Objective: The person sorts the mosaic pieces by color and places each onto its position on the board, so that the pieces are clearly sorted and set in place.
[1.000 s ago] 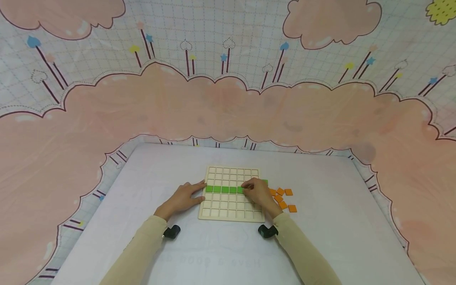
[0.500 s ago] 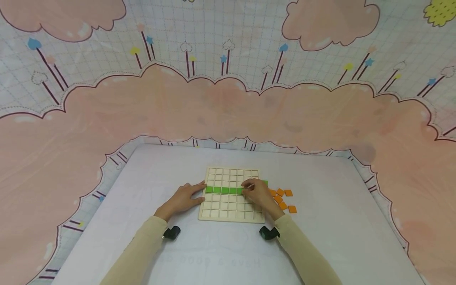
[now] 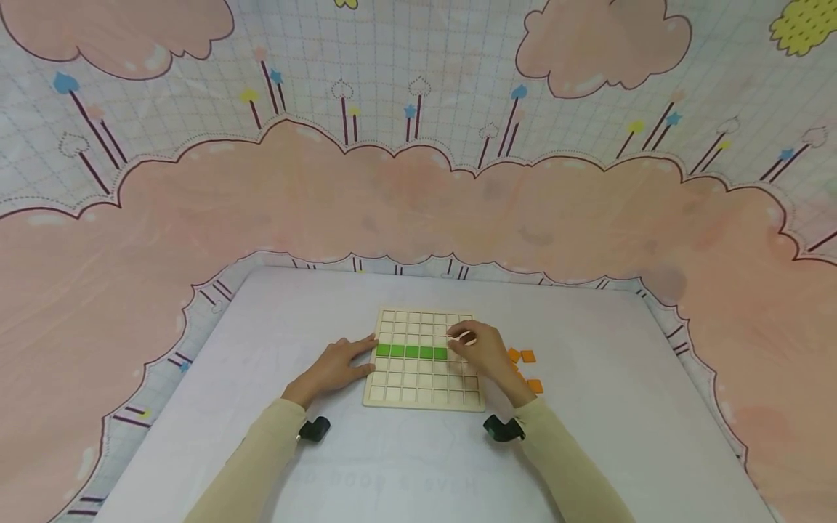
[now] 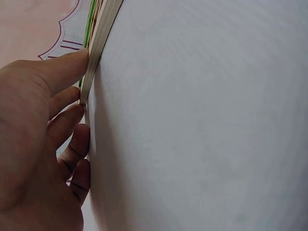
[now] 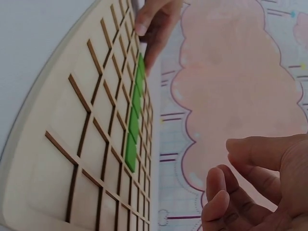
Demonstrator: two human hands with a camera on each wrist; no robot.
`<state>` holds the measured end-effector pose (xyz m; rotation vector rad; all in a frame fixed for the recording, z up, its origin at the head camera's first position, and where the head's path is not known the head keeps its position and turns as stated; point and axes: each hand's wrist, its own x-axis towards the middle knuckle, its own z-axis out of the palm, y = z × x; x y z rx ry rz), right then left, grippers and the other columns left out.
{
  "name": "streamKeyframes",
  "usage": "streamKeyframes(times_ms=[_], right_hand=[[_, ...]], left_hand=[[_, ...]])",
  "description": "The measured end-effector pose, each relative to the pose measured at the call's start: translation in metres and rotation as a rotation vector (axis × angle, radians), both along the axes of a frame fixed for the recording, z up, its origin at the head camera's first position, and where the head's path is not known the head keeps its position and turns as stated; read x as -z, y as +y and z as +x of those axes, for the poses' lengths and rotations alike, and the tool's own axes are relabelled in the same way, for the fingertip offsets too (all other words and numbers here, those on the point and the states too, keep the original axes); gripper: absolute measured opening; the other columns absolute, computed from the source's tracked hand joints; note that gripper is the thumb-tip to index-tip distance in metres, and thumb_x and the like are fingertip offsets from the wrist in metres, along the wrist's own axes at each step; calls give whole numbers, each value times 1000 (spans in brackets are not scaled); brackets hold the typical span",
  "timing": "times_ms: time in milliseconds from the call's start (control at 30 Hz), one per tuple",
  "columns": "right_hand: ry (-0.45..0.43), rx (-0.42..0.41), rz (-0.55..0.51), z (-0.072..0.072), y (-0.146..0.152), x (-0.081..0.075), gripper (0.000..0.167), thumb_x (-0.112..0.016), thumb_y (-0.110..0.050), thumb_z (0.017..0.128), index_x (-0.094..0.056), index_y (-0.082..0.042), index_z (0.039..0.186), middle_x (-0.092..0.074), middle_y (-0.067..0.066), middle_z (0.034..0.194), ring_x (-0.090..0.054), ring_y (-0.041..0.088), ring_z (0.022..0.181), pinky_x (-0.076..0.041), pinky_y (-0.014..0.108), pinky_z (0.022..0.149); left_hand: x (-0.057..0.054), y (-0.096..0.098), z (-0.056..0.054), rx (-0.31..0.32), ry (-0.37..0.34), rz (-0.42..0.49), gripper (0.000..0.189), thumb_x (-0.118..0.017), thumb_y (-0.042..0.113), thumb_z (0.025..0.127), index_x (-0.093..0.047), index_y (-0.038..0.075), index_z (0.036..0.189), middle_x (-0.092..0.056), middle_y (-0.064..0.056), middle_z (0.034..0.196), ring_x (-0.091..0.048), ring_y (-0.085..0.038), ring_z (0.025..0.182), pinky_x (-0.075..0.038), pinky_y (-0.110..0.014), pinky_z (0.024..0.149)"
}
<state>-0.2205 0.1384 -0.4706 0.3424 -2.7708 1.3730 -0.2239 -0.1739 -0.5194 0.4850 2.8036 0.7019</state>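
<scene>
R hand (image 3: 480, 349) is hovering over the R part of the board, its fingers (image 5: 255, 151) bending loosely, w/ no pc showing btwn them; R wrist cam is showing the fingertips pointing toward the grid and standing clear of it. L hand (image 3: 333, 363) is touching the board's L rim, thumb and a finger reaching out fairly straight and bracing vs. the edge rather than wrapping it. The pale wooden board (image 3: 418, 379) is lying flat on the desk (image 3: 608, 378) btwn both hands, its raised lines dividing it into rows of small squares. Five green tiles (image 3: 412, 352) are sitting side by side in one row nr mid-board, starting at the L end; R hand is hiding some squares past them. Just beyond the R side, a few orange tiles (image 3: 528, 356) are lying loose on the desk, some partly hiding behind the R hand & wrist. Dark wrist devices (image 3: 503, 428) are showing at both cuffs, & beige sleeves (image 3: 569, 457) are running down to the bottom of the view. Faint lettering (image 3: 392, 479) is showing on the desk btwn the forearms. Behind, a patterned backdrop (image 3: 418, 203) is rising w/ pink cloud shapes.
</scene>
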Motion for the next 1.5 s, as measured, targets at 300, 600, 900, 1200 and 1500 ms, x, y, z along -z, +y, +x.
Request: streamKeyframes(times_ms=[300, 600, 900, 1200, 1500], right_hand=[[0, 50, 13, 6, 14, -10, 18, -74, -13, 87, -72, -12, 105, -72, 5, 104, -65, 23, 92, -52, 27, 68], [-1, 86, 19, 1, 38, -5, 19, -71, -15, 89, -72, -9, 108, -71, 8, 108, -66, 24, 96, -54, 34, 77], [-49, 140, 52, -6, 56, 4, 23, -67, -15, 92, -70, -6, 113, -69, 11, 111, -63, 27, 99, -56, 34, 79], [-118, 156, 59, -17, 64, 13, 24, -66, -15, 92, -69, -6, 114, -68, 13, 114, -62, 28, 101, -56, 32, 78], [-210, 179, 104, -29, 67, 22, 28, -66, -19, 91, -69, -9, 118, -68, 13, 116, -61, 27, 102, -54, 31, 77]], left_hand=[[1, 0, 2, 3, 11, 11, 61, -64, 43, 93, -47, 23, 148, -39, 7, 157, -42, -15, 91, -39, -33, 80], [-1, 0, 3, 7, 20, 15, 60, -64, 42, 94, -47, 21, 148, -39, 5, 158, -45, -16, 98, -42, -44, 93], [-3, 1, 3, 5, 16, 16, 59, -64, 40, 94, -47, 20, 147, -39, 5, 158, -44, -15, 95, -41, -40, 90], [-1, 0, 3, -9, 0, 29, 59, -63, 41, 94, -47, 21, 148, -37, 5, 158, -50, -24, 114, -36, -55, 107], [-2, 1, 3, -6, 1, 29, 59, -64, 41, 94, -47, 22, 147, -38, 5, 158, -45, -15, 99, -40, -49, 100]])
